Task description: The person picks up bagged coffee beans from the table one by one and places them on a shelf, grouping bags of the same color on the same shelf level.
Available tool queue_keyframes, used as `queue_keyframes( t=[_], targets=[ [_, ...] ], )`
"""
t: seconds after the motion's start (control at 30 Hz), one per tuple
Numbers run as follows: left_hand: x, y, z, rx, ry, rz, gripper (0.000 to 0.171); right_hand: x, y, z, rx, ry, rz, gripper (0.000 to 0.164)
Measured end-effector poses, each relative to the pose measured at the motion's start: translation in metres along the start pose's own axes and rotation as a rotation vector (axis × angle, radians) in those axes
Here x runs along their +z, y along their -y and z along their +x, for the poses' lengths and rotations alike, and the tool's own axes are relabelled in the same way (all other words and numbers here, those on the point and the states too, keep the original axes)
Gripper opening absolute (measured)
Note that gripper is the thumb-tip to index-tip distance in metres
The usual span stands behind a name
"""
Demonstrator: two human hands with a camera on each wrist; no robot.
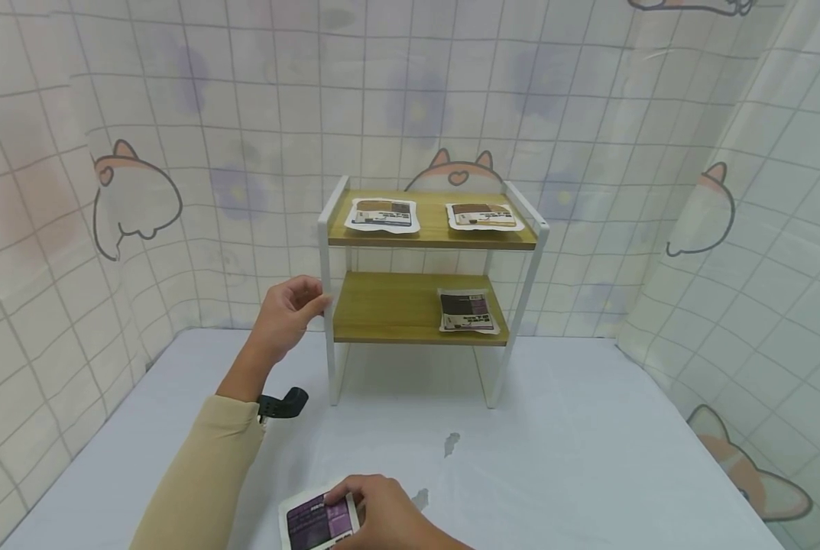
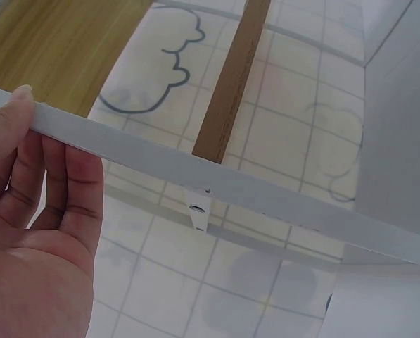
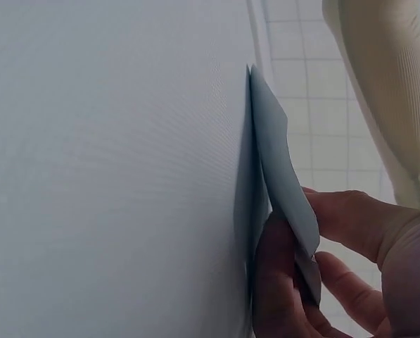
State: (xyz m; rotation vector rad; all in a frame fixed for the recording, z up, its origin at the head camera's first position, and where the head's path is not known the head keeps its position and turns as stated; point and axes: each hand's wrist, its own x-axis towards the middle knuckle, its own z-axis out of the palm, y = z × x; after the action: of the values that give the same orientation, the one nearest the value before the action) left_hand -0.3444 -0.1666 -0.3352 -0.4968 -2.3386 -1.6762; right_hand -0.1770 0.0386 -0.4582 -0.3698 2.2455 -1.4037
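Observation:
My left hand [image 1: 286, 317] pinches the white left front post [image 1: 325, 267] of a small two-tier shelf, thumb on one side and fingers on the other. The left wrist view shows the thumb resting over that same post [image 2: 146, 143]. Low in the head view, my right hand [image 1: 390, 513] pinches the right edge of a flat white-edged packet [image 1: 313, 523] with a purple and black label. In the right wrist view, the packet's pale underside [image 3: 283, 165] is tilted up from the table, with fingers beneath it.
On the wooden top tier [image 1: 432, 221] lie a blue-labelled packet [image 1: 382, 217] and an orange-labelled packet [image 1: 484, 218]. A purple-and-black packet [image 1: 466, 312] lies at the right of the lower tier [image 1: 389, 309]. Grey patches [image 1: 452, 444] mark the white table. Patterned curtains [image 1: 258, 114] surround it.

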Motion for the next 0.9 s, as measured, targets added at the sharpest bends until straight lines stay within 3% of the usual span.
queue_keyframes(
  t=[0.53,0.77,0.9],
  targets=[
    [0.0004,-0.0001,-0.0012,-0.004,0.002,0.002,0.027,-0.0002,-0.0047,-0.0019,-0.024,-0.008,0.036,0.04],
    [-0.0001,0.0017,0.0007,0.006,-0.006,0.001,0.024,-0.0011,-0.002,-0.0035,-0.005,-0.013,0.018,0.029],
    [-0.0003,0.0021,0.0006,0.007,-0.006,0.003,0.024,0.0,-0.0024,-0.0028,0.027,-0.025,0.048,0.03]
  ],
)
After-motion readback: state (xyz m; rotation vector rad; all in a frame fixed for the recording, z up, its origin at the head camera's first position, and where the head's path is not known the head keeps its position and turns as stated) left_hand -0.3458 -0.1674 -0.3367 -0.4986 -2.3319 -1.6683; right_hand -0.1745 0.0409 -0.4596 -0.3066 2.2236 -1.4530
